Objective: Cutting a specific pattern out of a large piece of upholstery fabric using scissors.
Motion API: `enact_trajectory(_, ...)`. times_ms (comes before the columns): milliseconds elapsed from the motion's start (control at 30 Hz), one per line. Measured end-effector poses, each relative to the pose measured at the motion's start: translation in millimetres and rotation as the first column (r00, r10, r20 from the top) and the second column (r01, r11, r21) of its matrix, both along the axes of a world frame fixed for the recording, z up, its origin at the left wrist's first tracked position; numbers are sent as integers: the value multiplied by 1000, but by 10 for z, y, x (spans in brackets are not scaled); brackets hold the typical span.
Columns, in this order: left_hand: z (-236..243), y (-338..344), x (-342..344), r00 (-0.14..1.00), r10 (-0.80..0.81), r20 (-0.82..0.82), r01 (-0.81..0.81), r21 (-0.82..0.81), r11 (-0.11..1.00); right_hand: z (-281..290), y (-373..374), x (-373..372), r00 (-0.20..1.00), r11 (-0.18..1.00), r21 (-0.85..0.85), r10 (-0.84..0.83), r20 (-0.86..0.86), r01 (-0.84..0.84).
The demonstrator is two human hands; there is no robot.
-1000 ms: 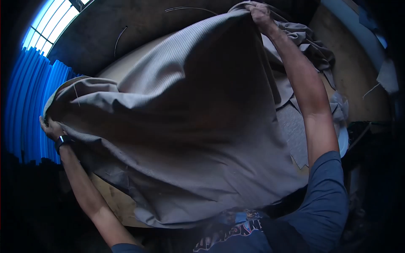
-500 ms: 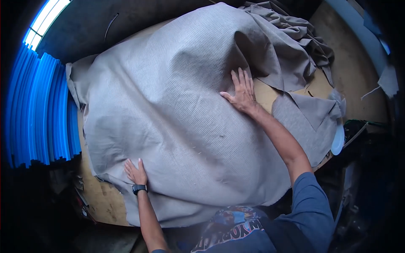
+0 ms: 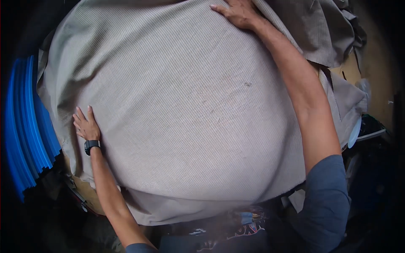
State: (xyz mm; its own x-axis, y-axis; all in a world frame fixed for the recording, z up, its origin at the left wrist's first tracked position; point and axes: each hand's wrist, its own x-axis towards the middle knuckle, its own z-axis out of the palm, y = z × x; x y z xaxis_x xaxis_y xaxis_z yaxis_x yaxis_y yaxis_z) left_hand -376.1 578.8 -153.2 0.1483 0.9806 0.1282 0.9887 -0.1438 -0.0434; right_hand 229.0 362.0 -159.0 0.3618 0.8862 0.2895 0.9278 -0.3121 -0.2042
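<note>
A large sheet of light grey, finely ribbed fabric (image 3: 181,101) lies spread before me, with a few loose threads near its middle. On the fabric's left part my left hand (image 3: 87,125) rests flat, fingers spread, a dark watch on its wrist. My right hand (image 3: 239,13) reaches to the far side and lies on the fabric beside a raised fold. Its thumb is stretched out from the other fingers, whose tips are cut off by the top edge of the picture.
Blue ribbed strips (image 3: 27,126) stand stacked at the left. Bunched grey cloth (image 3: 318,33) lies at the far right, with a smaller grey piece (image 3: 346,97) nearer. Bits of the wooden tabletop (image 3: 90,195) show at the lower left. A pale blue rounded object (image 3: 355,133) sits at the right edge.
My left hand has moved left and farther away across the fabric. My right hand has reached farther out. The fabric is flatter in the middle, and my view has come closer to it.
</note>
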Motion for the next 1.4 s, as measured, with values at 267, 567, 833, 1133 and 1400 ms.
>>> enact_trajectory(267, -442, 2250, 170, 888, -345, -303, 380, 67, 922, 109, 935, 480, 983, 989, -109, -118, -144, 103)
enact_trajectory(567, -513, 2961, 511, 754, -610, -243, 650, 145, 746, -132, 1023, 705, 944, 981, -35, -195, -266, 192)
enact_trajectory(833, 223, 1364, 962, 834, -385, 395, 406, 33, 913, 328, 528, 460, 943, 984, -106, -168, -288, 143)
enact_trajectory(1133, 146, -2198, -1663, 982, -150, 111, 148, 24, 989, 858, -3643, -979, 703, 835, -22, -477, -527, 550)
enact_trajectory(1400, 211, -3218, -3393, 658, 707, 259, -679, -199, 706, 284, -5589, -2075, 423, 445, -190, -894, -147, 875)
